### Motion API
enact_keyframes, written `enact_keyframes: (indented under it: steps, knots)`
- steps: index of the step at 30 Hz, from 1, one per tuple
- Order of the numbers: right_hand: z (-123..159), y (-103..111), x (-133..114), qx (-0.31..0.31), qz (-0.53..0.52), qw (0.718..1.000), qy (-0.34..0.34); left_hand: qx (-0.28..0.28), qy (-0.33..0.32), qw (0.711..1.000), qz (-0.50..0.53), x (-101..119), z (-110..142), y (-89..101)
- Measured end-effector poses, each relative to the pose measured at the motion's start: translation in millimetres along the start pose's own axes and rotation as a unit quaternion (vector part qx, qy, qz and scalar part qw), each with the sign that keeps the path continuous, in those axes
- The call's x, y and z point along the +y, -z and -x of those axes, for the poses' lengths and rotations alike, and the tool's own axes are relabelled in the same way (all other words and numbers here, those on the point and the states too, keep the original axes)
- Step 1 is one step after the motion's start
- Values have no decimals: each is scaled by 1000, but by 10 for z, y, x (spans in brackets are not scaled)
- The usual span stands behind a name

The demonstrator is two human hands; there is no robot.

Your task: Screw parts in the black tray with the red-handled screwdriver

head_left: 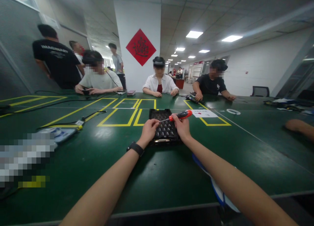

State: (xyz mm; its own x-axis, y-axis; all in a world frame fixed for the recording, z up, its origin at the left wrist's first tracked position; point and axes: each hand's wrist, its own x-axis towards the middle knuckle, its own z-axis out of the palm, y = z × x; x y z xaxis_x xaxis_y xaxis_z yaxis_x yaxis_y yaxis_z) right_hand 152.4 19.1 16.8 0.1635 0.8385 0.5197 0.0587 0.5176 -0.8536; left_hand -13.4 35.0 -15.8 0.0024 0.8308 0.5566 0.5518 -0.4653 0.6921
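Note:
My right hand [182,126] is closed round a red-handled screwdriver [181,115], its metal shaft pointing left. My left hand [148,131] pinches at the shaft's tip; whatever is between the fingers is too small to name. Both hands hover over a black compartmented tray [165,128] of small dark parts that lies on the green table [157,173]. A black watch [135,148] sits on my left wrist.
Three people sit across the table, others stand at the back left. A white paper card [204,113] and a white ring [233,111] lie to the right of the tray. Cables [73,121] run at left. Another person's forearm [299,126] rests at the right edge.

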Motion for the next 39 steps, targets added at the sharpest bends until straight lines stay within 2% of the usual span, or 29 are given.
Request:
enact_keyframes:
  steps: [3, 7, 12, 16, 20, 39]
  knots:
    - [6, 20, 24, 1, 36, 999, 22, 24, 12, 1000, -7, -34, 1, -17]
    - [16, 18, 109, -5, 53, 999, 1, 12, 25, 1000, 5, -41, 12, -24]
    - [11, 12, 147, 3, 45, 999, -16, 10, 64, 995, 78, 41, 35, -1]
    - [16, 12, 141, 1, 47, 999, -12, 39, 137, 974, 177, 85, 29, 22]
    - [19, 11, 150, -2, 52, 999, -14, 65, 172, 951, 250, 83, 15, 41]
    - [20, 3, 139, -25, 83, 996, -6, 63, 152, 954, 249, 73, 26, 28]
